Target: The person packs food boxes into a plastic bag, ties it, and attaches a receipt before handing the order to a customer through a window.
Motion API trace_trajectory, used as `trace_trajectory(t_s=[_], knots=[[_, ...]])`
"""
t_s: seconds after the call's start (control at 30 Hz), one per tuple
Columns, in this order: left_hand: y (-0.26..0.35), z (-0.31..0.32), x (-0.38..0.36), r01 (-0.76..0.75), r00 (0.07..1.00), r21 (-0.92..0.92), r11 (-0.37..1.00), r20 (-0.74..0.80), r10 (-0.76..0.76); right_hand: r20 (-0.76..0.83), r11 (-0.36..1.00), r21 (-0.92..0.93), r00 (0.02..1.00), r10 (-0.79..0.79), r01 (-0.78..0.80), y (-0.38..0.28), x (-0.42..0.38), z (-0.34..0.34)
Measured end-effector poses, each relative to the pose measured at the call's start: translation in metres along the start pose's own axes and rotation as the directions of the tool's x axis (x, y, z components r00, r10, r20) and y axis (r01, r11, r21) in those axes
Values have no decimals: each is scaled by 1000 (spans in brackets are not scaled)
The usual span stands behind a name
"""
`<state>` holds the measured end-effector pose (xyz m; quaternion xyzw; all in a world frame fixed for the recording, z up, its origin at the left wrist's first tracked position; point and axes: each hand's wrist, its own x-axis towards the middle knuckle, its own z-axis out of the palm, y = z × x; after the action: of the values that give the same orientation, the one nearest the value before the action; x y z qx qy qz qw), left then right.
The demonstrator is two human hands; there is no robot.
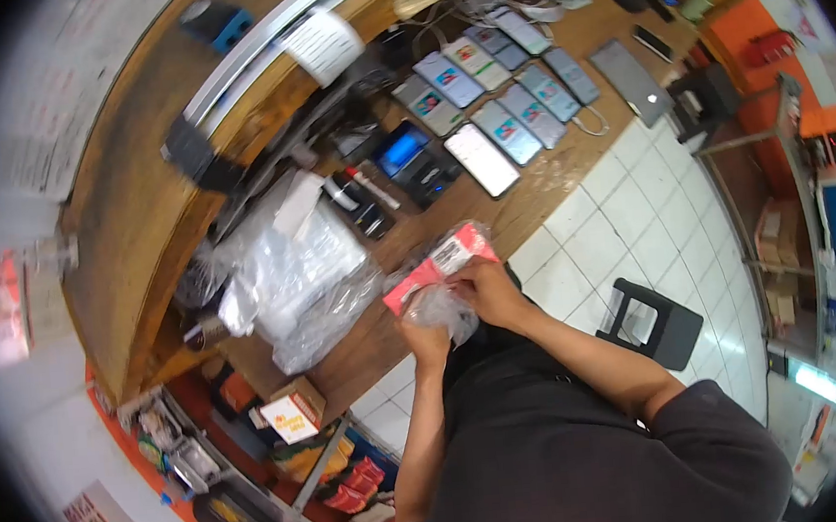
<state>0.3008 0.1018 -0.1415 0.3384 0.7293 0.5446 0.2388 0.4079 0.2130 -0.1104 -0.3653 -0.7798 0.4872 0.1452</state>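
Observation:
Between my two hands is a red-pink box (469, 241) with a white printed label, held just off the edge of the wooden table. Clear plastic wrap (442, 310) bunches around its near side. My left hand (425, 337) is closed at the box's left end, on the crumpled plastic. On the other side, my right hand (484, 283) grips the box with fingers bent over its near edge. Some fingertips are hidden by the box and the plastic. A phone with a lit white screen (483, 161) lies on the table beyond the box.
Several phones (506, 131) lie in rows on the wooden table (540, 188). A small device with a blue screen (403, 151) stands beside them. Clear plastic bags (316, 269) are piled at left. A laptop-like grey slab (631, 80) lies far right. A black stool (651, 326) stands on the tiled floor.

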Motion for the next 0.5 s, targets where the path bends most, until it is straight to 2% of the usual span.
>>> trace_trajectory(t_s=[0.07,0.13,0.2,0.27,0.3,0.33,0.4,0.43,0.47,0.5], knots=[[-1,1,-1,49,998,-24,999,-36,-50,8,985,123,993,119,-119,6,4,7],[-1,0,0,8,1000,-14,1000,-11,-8,41,992,120,999,27,-31,10,4,10],[-4,1,0,-44,999,3,999,-8,44,-20,993,80,997,-80,81,15,3,15],[-19,1,-4,37,999,-88,995,-33,-40,-12,995,77,998,-65,66,14,4,14],[-18,1,-1,-52,998,-28,998,-37,51,21,995,89,998,-54,52,15,3,15],[-17,2,-2,-64,998,-32,997,-29,63,7,995,86,998,-57,56,16,4,16],[-10,3,-5,-19,994,-99,995,-111,7,200,961,199,968,151,-191,22,7,22],[-5,1,-5,-32,994,-98,995,-106,22,141,981,181,989,44,-69,27,8,24],[-1,-2,-6,76,992,-29,997,-95,-79,128,982,182,991,37,-60,31,8,26],[0,-5,-7,185,979,40,982,-92,-181,181,964,237,980,81,-124,32,8,25]])
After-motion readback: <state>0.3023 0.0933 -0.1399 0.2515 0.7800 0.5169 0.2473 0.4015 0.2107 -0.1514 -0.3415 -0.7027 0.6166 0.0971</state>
